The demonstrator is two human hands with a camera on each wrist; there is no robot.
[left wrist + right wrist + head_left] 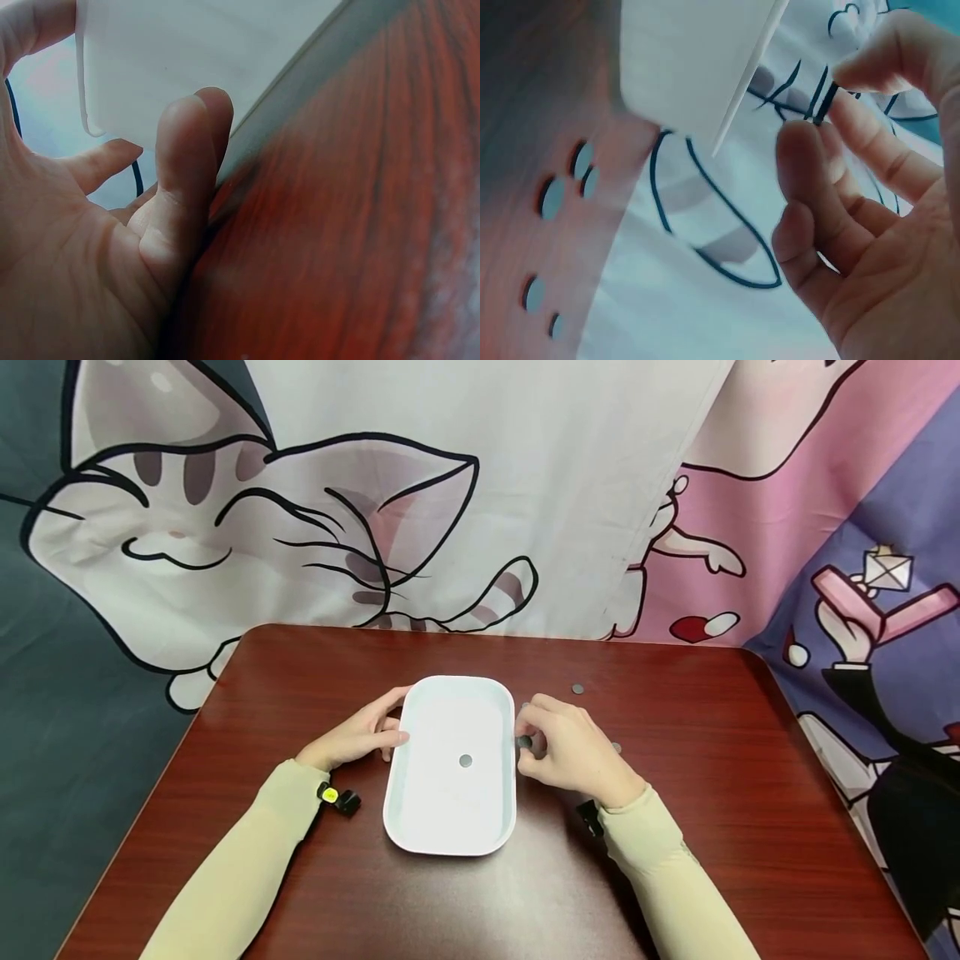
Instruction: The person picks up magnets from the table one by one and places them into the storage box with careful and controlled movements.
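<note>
A white rectangular tray with rounded corners lies on the table, one small grey disc on its floor. My left hand is at the tray's left side, its thumb at the rim and index finger reaching along the edge towards the far corner. Just off the tray's right edge, my right hand pinches a thin dark disc between thumb and index finger, its flat face edge-on in the right wrist view. The other right fingers are bent below it.
Several more discs lie on the reddish-brown wooden table right of the tray, one beyond the right hand and others partly behind it. A curtain with cartoon cats hangs behind the table's far edge.
</note>
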